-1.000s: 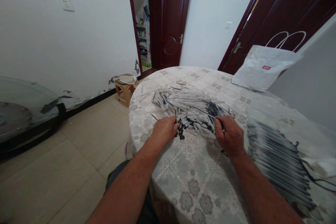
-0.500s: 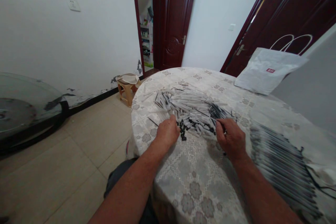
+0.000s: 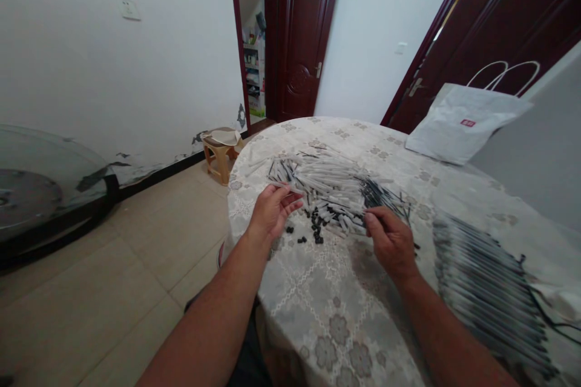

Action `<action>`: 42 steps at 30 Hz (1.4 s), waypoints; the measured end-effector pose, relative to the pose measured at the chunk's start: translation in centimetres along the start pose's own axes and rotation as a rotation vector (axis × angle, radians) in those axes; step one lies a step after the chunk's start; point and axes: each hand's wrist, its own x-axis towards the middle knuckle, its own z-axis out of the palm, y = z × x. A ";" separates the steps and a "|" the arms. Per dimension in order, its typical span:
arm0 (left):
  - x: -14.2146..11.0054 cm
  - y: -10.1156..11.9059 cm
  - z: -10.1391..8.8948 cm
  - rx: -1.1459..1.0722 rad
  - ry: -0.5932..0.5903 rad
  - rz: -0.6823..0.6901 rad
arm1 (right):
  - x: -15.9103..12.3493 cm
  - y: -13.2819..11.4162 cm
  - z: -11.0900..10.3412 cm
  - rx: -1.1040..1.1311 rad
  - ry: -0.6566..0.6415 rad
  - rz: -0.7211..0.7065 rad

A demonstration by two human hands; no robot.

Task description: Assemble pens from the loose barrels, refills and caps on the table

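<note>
My left hand [image 3: 272, 208] pinches a thin pale tube [image 3: 278, 184] between thumb and forefinger, at the left front of a pile of whitish tubes [image 3: 329, 175]; its other fingers are loosely spread. My right hand [image 3: 393, 239] is closed in a pinch at the right front of the pile. What lies between its fingertips is too small to make out. Small black caps [image 3: 318, 230] are scattered between the hands, with a few under my left hand. Thin black sticks [image 3: 372, 191] lie in a bunch just beyond my right hand.
A patterned cloth [image 3: 338, 326] covers the round table. Rows of long grey-and-black rods [image 3: 490, 284], blurred, lie at the right. A white paper bag [image 3: 467, 124] stands at the back right. A small stool [image 3: 221, 154] and a glass-topped round object [image 3: 40, 187] are to the left.
My left hand has turned, its fingers opening out around a pale tube, and shifted left. Black caps now show beneath it. My right hand has moved slightly left.
</note>
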 end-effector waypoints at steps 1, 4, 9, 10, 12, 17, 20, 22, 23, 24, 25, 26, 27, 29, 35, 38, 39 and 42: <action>-0.1 -0.1 0.2 -0.033 -0.011 -0.006 | -0.1 -0.2 0.1 0.014 -0.011 -0.006; -0.4 -0.5 0.8 -0.070 -0.050 -0.010 | -0.2 -0.6 0.4 0.055 -0.013 0.012; -0.5 -0.6 1.2 -0.071 -0.071 0.005 | -0.3 -0.2 0.4 0.178 0.055 0.107; -0.5 -0.6 1.2 -0.065 -0.071 0.008 | -0.4 -0.2 0.4 0.190 0.059 0.112; -0.6 -0.6 1.2 -0.045 -0.078 0.004 | -0.4 -0.2 0.4 0.202 0.047 0.106; -1.0 -1.0 1.5 -0.035 -0.130 -0.030 | -0.5 -0.5 0.6 0.212 0.017 0.087; -1.0 -1.2 1.7 -0.070 -0.141 -0.050 | -0.5 -0.3 0.7 0.231 0.029 0.104; -0.9 -1.3 1.8 -0.102 -0.143 -0.060 | -0.5 -0.1 0.7 0.246 0.036 0.109; -0.9 -1.2 1.8 -0.114 -0.144 -0.063 | -0.5 -0.1 0.6 0.252 0.038 0.110; -0.9 -1.2 1.8 -0.123 -0.144 -0.065 | -0.5 -0.1 0.6 0.256 0.041 0.110; -0.9 -1.2 1.8 -0.129 -0.144 -0.065 | -0.5 -0.1 0.6 0.256 0.047 0.110; -0.9 -1.1 1.8 -0.132 -0.142 -0.066 | -0.5 -0.1 0.6 0.252 0.052 0.110; -1.0 -1.1 1.8 -0.133 -0.138 -0.067 | -0.5 -0.1 0.6 0.249 0.057 0.109; -1.1 -1.0 1.9 -0.134 -0.132 -0.071 | -0.5 -0.2 0.6 0.242 0.071 0.107; -1.2 -1.0 2.0 -0.103 -0.144 -0.060 | -0.4 -0.3 0.4 0.205 0.069 0.074; -1.2 -1.2 2.1 -0.059 -0.150 -0.040 | -0.3 -0.5 0.3 0.153 0.046 0.009; -1.3 -1.3 2.1 -0.046 -0.152 -0.039 | -0.3 -0.6 0.2 0.136 0.032 -0.016; -1.4 -1.5 2.4 -0.019 -0.175 -0.064 | -0.2 -1.2 0.2 0.093 -0.028 -0.099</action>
